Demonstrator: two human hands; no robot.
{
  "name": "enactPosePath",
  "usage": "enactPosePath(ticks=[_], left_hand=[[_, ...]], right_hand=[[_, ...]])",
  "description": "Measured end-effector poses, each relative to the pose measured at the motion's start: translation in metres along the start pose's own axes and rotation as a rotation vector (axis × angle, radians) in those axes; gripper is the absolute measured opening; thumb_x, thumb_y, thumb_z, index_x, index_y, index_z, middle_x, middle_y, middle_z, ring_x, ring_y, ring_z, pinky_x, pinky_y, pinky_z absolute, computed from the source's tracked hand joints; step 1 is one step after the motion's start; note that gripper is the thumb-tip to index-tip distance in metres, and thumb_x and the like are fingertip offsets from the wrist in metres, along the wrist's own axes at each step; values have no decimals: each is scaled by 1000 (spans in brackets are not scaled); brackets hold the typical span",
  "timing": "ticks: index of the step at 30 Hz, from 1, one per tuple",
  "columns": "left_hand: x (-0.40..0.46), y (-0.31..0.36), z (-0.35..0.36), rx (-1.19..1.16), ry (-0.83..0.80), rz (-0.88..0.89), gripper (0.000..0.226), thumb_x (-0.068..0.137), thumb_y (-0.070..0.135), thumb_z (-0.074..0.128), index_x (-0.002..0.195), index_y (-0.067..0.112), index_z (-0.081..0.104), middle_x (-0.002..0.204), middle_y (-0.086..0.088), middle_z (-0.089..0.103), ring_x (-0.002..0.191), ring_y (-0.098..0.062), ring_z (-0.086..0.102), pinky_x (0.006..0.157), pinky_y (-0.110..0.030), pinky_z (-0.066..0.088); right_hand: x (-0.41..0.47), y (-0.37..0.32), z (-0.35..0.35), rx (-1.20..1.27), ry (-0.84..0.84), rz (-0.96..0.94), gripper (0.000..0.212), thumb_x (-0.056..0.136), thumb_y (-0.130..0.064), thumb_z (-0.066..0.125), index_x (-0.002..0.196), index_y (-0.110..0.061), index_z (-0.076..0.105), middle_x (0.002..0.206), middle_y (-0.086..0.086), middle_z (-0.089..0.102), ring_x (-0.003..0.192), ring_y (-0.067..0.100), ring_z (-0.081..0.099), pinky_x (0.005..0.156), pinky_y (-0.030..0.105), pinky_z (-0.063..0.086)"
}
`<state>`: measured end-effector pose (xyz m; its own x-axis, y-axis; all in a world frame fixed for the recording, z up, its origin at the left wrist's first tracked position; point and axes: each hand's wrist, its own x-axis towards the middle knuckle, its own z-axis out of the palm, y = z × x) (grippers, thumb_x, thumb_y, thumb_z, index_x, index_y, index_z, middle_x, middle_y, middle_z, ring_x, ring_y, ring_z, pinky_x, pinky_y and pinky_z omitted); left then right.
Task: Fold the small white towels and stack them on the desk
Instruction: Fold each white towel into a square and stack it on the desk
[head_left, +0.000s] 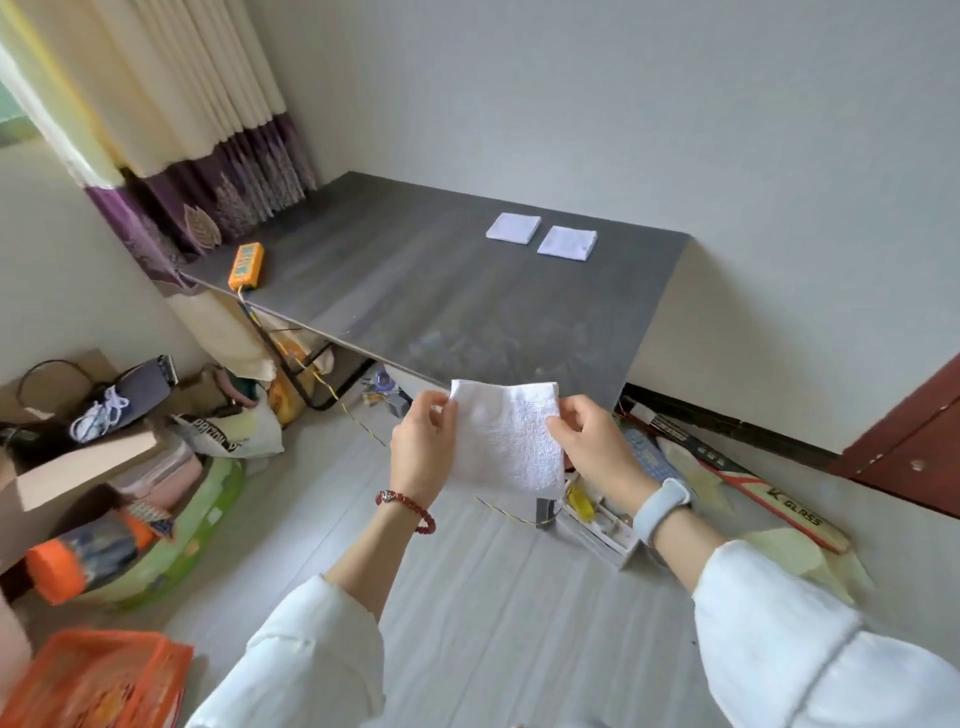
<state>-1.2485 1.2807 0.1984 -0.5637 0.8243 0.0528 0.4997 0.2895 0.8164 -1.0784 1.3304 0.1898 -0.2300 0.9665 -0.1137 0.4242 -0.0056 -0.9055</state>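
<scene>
Grey desk (426, 291) ahead; hands pinch white towel (511, 441) upright, roughly square

Both hands are holding a small white terry towel (506, 436) in the air just in front of the dark grey rectangular desk (415, 306): the left hand (422, 452) is pinching its left edge, the right hand (589, 441) its right edge. Two folded white towels (513, 227) (567, 242) are lying side by side near the desk's far edge, and an orange power strip (246, 265) is sitting at its left corner.

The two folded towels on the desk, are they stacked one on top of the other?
No, the two folded towels lie side by side on the desk with a gap of bare desktop between them.
</scene>
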Motion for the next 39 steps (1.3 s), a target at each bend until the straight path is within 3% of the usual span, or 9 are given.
enactPosePath(ticks=[11,14,16,22,26,30,35,39], left_hand=[[290,-3,81,-12,-151,-20,10,93,23,45,91,18,54,76,8,53,80,-17,47,67,-26,35],[368,5,100,-20,-185,-25,11,94,22,45,91,18,54,72,12,50,73,-13,46,54,-10,35],[412,9,112,-23,-203,-34,11,94,22,44,92,17,54,72,11,50,70,-11,45,53,-7,35],[526,14,155,2,-312,-20,12,95,24,40,94,18,51,72,10,51,75,-17,48,61,-26,39],[601,19,197,30,-397,29,18,96,24,36,102,14,50,71,10,50,75,-21,49,68,-32,41],[666,23,242,13,-450,49,20,96,23,35,104,12,49,69,9,49,70,-19,46,61,-29,37],[725,17,294,-26,-510,36,21,97,25,35,106,12,49,71,9,49,62,-9,44,54,-26,35],[749,8,330,-20,-548,13,22,97,25,35,108,12,49,72,10,49,60,-8,44,52,-25,34]], right_hand=[[276,-12,43,82,79,103,3,87,-19,52,85,-22,53,94,8,65,88,28,62,81,47,51],[350,-23,50,107,86,131,3,88,-21,52,89,-23,54,95,4,65,90,25,62,83,49,51],[392,-30,52,116,91,151,5,88,-21,51,91,-24,53,96,3,64,91,24,62,83,47,51],[503,-36,57,86,151,195,11,90,-19,48,99,-17,55,94,3,63,87,21,59,80,41,49],[576,-33,57,33,248,212,11,93,-19,45,100,-13,52,88,-2,55,77,11,52,68,23,42],[649,-25,55,-57,325,218,18,95,-19,43,107,-8,52,93,-2,55,84,15,53,75,26,45],[714,-2,52,-93,381,256,19,95,-17,42,109,-7,51,95,0,54,81,14,50,62,19,39],[745,20,52,-100,400,294,18,95,-17,42,108,-8,51,95,-1,54,84,15,50,70,23,39]])
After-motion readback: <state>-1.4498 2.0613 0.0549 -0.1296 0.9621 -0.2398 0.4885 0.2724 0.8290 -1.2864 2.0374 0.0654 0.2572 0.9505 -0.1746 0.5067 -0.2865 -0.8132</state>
